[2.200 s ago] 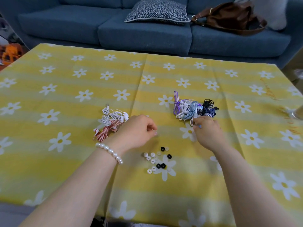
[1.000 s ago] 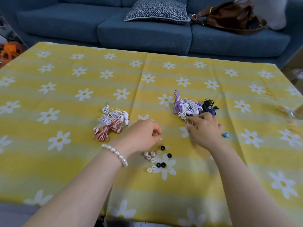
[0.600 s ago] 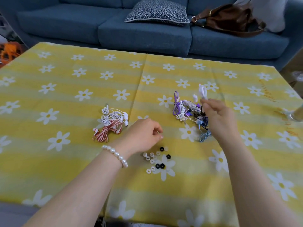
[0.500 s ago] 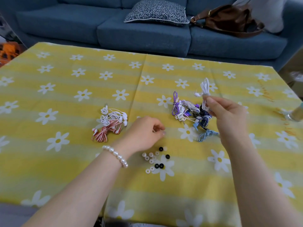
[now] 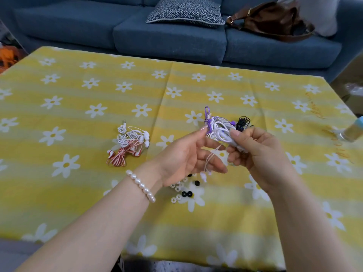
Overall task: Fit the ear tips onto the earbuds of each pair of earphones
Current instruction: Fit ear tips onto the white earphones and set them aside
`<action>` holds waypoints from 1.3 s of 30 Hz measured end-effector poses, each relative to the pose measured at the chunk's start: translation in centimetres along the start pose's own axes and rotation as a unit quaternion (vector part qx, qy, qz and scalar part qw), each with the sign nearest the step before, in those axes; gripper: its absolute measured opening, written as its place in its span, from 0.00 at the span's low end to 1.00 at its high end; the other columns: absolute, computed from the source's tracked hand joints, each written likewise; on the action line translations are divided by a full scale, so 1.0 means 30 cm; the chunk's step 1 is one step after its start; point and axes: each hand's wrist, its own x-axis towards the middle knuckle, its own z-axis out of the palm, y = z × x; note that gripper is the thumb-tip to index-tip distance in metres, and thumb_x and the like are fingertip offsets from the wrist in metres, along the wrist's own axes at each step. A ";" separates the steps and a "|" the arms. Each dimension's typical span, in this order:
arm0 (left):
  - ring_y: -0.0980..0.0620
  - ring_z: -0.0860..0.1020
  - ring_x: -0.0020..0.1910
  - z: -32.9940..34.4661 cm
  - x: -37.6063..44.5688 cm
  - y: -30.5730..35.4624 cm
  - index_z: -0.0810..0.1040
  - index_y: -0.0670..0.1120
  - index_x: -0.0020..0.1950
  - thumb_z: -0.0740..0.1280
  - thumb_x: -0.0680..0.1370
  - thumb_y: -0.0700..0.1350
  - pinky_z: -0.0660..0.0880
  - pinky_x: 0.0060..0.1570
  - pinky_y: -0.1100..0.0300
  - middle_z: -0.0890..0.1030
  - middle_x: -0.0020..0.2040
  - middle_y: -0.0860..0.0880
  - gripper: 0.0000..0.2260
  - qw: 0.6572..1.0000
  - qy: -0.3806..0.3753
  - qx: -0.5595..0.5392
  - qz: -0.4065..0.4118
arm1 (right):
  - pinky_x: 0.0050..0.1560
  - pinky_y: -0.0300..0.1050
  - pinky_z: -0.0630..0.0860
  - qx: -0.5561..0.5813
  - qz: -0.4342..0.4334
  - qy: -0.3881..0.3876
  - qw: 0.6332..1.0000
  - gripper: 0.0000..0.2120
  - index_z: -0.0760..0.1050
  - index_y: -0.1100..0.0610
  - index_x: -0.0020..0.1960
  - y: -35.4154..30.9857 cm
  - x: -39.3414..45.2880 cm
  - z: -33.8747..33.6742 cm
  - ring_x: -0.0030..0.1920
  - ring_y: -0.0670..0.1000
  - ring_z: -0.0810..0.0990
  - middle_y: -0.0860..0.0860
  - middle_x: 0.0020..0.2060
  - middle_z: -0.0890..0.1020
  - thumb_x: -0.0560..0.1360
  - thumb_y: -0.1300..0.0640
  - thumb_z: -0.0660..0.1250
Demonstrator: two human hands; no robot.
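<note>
A bundled white earphone (image 5: pixel 225 136) is held above the yellow daisy tablecloth (image 5: pixel 78 107), pinched between the thumb and fingers of the right hand (image 5: pixel 259 154); its thin cord (image 5: pixel 211 158) trails down across the half-open left hand (image 5: pixel 186 156), whose fingers curl loosely beside the bundle without clearly closing on it. An earbud (image 5: pixel 203 176) dangles just below the left fingers. Just beyond the fingertips lies a heap of purple, white and black earphones (image 5: pixel 225 122). Under the left palm, loose white and black ear tips (image 5: pixel 183 192) are scattered on the cloth. Well left of the hands sits a second pile, white and red earphones (image 5: pixel 129 146). A pearl bracelet (image 5: pixel 140 185) circles the left wrist. A blue sofa (image 5: pixel 167 36) stands behind the table.
</note>
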 end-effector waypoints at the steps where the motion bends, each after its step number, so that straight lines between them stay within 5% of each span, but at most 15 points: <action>1: 0.42 0.81 0.45 0.003 -0.002 0.000 0.76 0.44 0.52 0.58 0.74 0.59 0.74 0.47 0.57 0.81 0.37 0.44 0.20 1.000 -0.001 0.007 -0.019 | 0.24 0.38 0.69 0.004 -0.001 0.013 1.000 0.14 0.65 0.56 0.33 -0.002 0.002 -0.006 0.21 0.50 0.74 0.53 0.25 0.78 0.63 0.52 0.70; 8: 0.55 0.80 0.33 -0.003 0.000 -0.014 0.77 0.41 0.51 0.62 0.75 0.33 0.74 0.29 0.65 0.82 0.39 0.47 0.08 0.997 0.061 0.018 -0.033 | 0.26 0.39 0.67 0.041 0.007 0.054 0.998 0.14 0.63 0.54 0.32 -0.008 0.008 -0.022 0.22 0.49 0.75 0.52 0.24 0.79 0.64 0.55 0.70; 15: 0.58 0.78 0.28 -0.016 0.006 -0.024 0.80 0.43 0.45 0.63 0.77 0.40 0.72 0.22 0.67 0.83 0.36 0.50 0.06 0.994 0.088 0.040 -0.060 | 0.24 0.36 0.70 0.067 0.013 0.086 0.994 0.11 0.65 0.54 0.35 -0.023 0.009 -0.061 0.21 0.47 0.75 0.51 0.24 0.79 0.72 0.59 0.67; 20: 0.57 0.78 0.27 -0.022 0.020 -0.022 0.78 0.42 0.47 0.62 0.77 0.40 0.75 0.27 0.65 0.80 0.30 0.50 0.06 0.990 0.134 -0.047 -0.009 | 0.24 0.38 0.69 -0.065 0.019 0.131 0.989 0.08 0.69 0.55 0.42 -0.016 0.018 -0.094 0.23 0.48 0.76 0.52 0.26 0.80 0.72 0.58 0.70; 25: 0.59 0.76 0.26 -0.022 0.025 -0.029 0.78 0.42 0.48 0.61 0.78 0.40 0.72 0.26 0.67 0.79 0.31 0.50 0.07 0.986 0.168 0.002 0.015 | 0.29 0.40 0.69 -0.258 0.095 0.011 0.961 0.07 0.74 0.59 0.46 -0.003 0.008 -0.093 0.25 0.50 0.78 0.56 0.28 0.80 0.72 0.58 0.70; 31: 0.56 0.71 0.28 0.017 0.026 -0.041 0.78 0.40 0.50 0.59 0.79 0.42 0.67 0.26 0.66 0.76 0.32 0.48 0.10 0.993 0.115 -0.013 0.002 | 0.40 0.40 0.72 -0.389 0.130 -0.061 0.910 0.20 0.79 0.54 0.45 0.021 0.002 -0.063 0.39 0.49 0.77 0.52 0.38 0.82 0.72 0.38 0.60; 34: 0.55 0.70 0.28 0.042 0.028 -0.054 0.78 0.40 0.50 0.58 0.80 0.43 0.66 0.26 0.66 0.74 0.31 0.49 0.10 0.995 0.086 -0.037 -0.011 | 0.51 0.40 0.70 -0.322 0.094 -0.103 0.936 0.21 0.79 0.46 0.49 0.017 -0.004 -0.047 0.53 0.41 0.77 0.41 0.46 0.82 0.69 0.35 0.57; 39: 0.54 0.69 0.28 0.069 0.036 -0.079 0.77 0.45 0.32 0.57 0.81 0.43 0.67 0.27 0.65 0.74 0.30 0.47 0.19 0.994 0.072 -0.075 -0.022 | 0.58 0.48 0.72 -0.227 0.066 -0.145 0.961 0.21 0.77 0.50 0.52 0.014 -0.007 -0.036 0.49 0.43 0.81 0.47 0.45 0.84 0.65 0.39 0.62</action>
